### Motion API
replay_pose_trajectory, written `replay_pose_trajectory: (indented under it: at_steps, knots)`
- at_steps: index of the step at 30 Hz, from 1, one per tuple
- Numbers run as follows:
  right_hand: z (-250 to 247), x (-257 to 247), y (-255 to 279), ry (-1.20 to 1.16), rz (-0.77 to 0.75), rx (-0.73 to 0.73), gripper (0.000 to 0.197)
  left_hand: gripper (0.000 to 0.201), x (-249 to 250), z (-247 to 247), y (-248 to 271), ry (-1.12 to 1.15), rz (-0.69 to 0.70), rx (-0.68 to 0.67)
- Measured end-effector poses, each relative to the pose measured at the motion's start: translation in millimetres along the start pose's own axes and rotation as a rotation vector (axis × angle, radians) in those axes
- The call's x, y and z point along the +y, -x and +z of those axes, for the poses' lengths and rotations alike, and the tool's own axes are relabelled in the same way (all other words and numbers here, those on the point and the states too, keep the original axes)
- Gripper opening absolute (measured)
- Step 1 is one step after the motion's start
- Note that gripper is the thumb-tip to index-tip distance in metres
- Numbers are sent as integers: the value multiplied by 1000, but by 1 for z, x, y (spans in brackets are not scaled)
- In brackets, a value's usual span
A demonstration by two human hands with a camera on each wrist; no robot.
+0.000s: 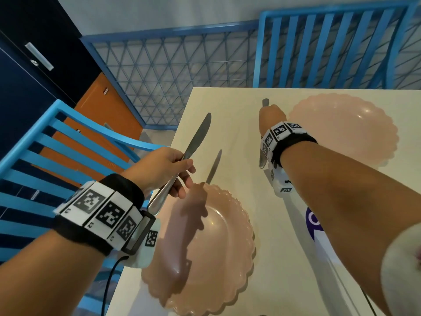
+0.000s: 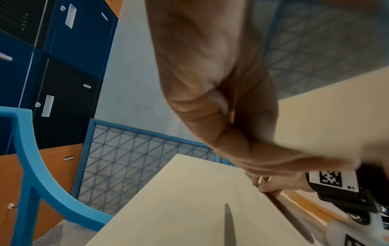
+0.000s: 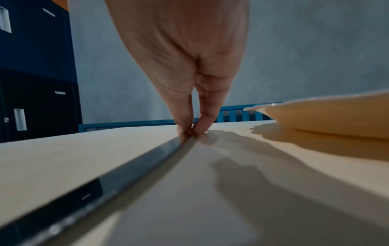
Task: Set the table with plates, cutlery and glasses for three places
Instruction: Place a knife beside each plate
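In the head view, a knife [image 1: 197, 137] is gripped by the left hand [image 1: 159, 169] at centre frame above the near plate [image 1: 227, 236]; it should be lowered flat beside the rim. In the left wrist view, the right hand [image 2: 273, 184] is seen at lower right, pinching a second knife [image 2: 288, 214]. In the right wrist view, that knife is pinched flat on the table [image 3: 84, 154], left of the far plate [image 3: 328, 119]; it should be released parallel to the plate.

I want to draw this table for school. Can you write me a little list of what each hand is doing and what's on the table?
left hand: holds a knife up above the near plate
right hand: pinches another knife lying flat on the table
far plate: pink, beside the right hand
glasses: none seen
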State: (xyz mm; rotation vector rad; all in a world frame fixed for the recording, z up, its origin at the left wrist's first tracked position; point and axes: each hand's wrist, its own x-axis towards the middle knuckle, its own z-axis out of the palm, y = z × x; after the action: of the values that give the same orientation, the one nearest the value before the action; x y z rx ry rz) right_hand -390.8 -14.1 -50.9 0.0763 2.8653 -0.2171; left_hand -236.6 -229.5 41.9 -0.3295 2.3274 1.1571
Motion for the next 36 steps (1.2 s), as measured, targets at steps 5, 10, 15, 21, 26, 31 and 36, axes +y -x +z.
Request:
replay_pose_trajectory:
  at_steps: [5,10,15,21,26,31,36]
  knots:
    - [-1,1,-4,-6,5,10,50,26,1,3,-2,-9,0,-7]
    - [-3,3,-2,-13,22,19,51,25,1,4,-2,-12,-9,-10]
    - [-4,4,-2,-22,25,39,53,25,0,4,-2,-1,-4,-18]
    - [-7,4,2,-32,35,47,49,25,2,5,-2,-11,-7,-23]
    - [-7,6,6,-21,35,53,47,25,3,5,1,1,-4,-28]
    - [-6,9,8,-15,40,65,46,25,3,4,3,0,-6,-28]
    - [-6,11,7,-5,41,68,46,25,3,3,4,-7,-8,-24]
